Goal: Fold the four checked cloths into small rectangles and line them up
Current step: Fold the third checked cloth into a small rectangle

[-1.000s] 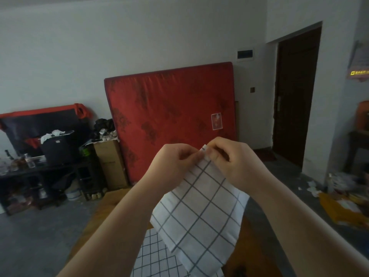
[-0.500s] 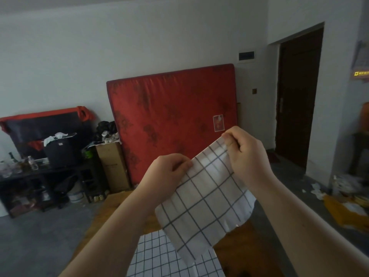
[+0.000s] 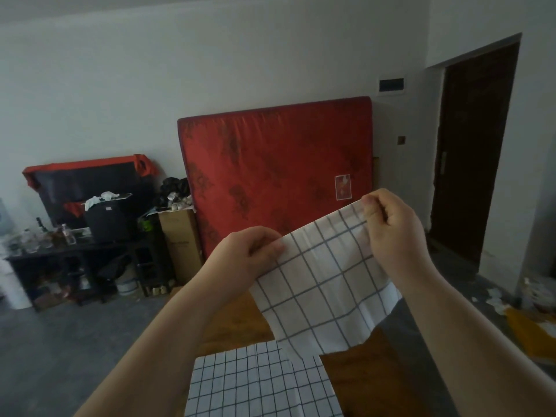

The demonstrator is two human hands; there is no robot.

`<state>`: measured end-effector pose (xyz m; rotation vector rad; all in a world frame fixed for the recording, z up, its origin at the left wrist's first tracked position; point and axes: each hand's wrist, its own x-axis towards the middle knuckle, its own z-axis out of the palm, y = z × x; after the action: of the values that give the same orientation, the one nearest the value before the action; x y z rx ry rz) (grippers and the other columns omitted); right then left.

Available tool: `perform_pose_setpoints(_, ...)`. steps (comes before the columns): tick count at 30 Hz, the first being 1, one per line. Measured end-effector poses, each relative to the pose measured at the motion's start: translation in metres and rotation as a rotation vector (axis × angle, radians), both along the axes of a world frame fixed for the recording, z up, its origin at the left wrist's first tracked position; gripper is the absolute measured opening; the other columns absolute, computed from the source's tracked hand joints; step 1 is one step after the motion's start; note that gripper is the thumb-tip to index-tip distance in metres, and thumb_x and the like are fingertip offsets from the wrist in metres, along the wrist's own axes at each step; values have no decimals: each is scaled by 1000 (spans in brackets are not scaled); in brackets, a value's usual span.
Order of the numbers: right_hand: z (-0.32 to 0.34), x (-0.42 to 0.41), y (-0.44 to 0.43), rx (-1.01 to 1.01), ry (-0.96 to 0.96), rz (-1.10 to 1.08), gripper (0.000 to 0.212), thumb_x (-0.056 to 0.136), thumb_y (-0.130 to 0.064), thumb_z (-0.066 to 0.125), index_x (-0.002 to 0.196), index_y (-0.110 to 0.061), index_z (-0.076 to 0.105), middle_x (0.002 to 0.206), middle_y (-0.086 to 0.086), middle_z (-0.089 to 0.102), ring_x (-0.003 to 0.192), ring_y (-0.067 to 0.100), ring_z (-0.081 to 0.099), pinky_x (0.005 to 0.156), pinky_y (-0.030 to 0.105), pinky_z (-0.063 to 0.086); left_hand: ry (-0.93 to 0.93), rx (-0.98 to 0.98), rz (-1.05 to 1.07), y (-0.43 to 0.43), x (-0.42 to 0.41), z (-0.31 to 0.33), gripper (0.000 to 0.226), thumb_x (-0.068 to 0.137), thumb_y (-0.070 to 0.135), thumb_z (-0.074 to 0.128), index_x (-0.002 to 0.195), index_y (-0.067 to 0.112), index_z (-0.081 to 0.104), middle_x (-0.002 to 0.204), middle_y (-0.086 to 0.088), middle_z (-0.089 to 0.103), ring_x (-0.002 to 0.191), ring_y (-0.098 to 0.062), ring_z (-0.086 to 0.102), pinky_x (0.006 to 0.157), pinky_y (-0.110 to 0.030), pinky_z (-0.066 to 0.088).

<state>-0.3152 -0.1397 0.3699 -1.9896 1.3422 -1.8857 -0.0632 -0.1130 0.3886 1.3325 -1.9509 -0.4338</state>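
Holding a checked cloth (image 3: 322, 284) up in the air, the two hands were both closed on its top edge. The left hand (image 3: 249, 251) pinched the cloth at its left corner, and the right hand (image 3: 391, 227) pinched the other corner, a bit higher and well apart from the left one. The cloth was white with thin dark lines that made big squares. It was stretched between the hands on a slant, and the rest hung down loose in front of the person. Below it, a second checked cloth (image 3: 261, 383) lay flat on the brown wooden tabletop (image 3: 361, 380). Its squares looked smaller, and the hanging cloth's bottom tip came down in front of its far edge; whether they touched could not be told. Behind the hands, a big red mattress (image 3: 276, 170) stood up against the white wall. A cardboard box (image 3: 179, 242) stood just beside it, next to a dark shelf (image 3: 75, 260) full of small things. A dark door (image 3: 472, 152) was on the right.
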Motion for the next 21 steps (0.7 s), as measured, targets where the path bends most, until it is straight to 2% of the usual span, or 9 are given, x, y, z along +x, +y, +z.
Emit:
perform_pose_setpoints(3, -1, 3, -2, -7, 31, 3, 25, 106, -26, 48, 84, -23, 57, 66, 2, 57, 63, 18, 54, 56, 26, 45, -48, 14, -4, -2, -1, 4, 16, 99, 42, 59, 90, 39, 71, 78, 29, 68, 72, 9, 63, 62, -16, 44)
perform_pose_setpoints(9, 2, -2, -6, -30, 48, -18, 25, 107, -28, 46, 88, -18, 60, 70, 6, 60, 66, 19, 55, 59, 31, 45, -139, 144, -162, -5, 6, 11, 18, 101, 48, 52, 102, 42, 68, 88, 25, 69, 81, 5, 65, 74, -22, 48)
perform_pose_setpoints(13, -1, 1, -8, -55, 87, -33, 23, 106, -28, 46, 87, -23, 58, 65, -1, 57, 61, 17, 55, 57, 34, 47, -201, 109, -176, -12, -1, 13, 26, 103, 47, 50, 86, 36, 67, 72, 19, 62, 67, 0, 57, 70, -31, 49)
perform_pose_setpoints(15, -2, 0, -10, -49, 78, -38, 22, 106, -30, 46, 88, -25, 58, 65, -2, 57, 60, 17, 55, 56, 34, 48, -205, 115, -181, -15, -3, 14, 25, 103, 49, 48, 89, 41, 67, 79, 22, 65, 73, 1, 60, 73, -30, 50)
perform_pose_setpoints(18, -1, 2, -8, -50, 123, 1, 20, 104, -32, 46, 88, -28, 57, 63, -2, 56, 55, 17, 54, 50, 35, 46, -158, 125, -198, -16, -9, 18, 25, 102, 53, 44, 109, 45, 67, 102, 24, 68, 97, 1, 63, 86, -30, 50)
perform_pose_setpoints(21, 1, 8, -6, -48, 146, 34, 19, 104, -30, 49, 89, -27, 59, 60, -3, 56, 52, 18, 54, 47, 35, 45, -154, 94, -210, -17, -20, 24, 27, 103, 50, 45, 106, 38, 70, 101, 12, 72, 97, -12, 67, 89, -40, 55)
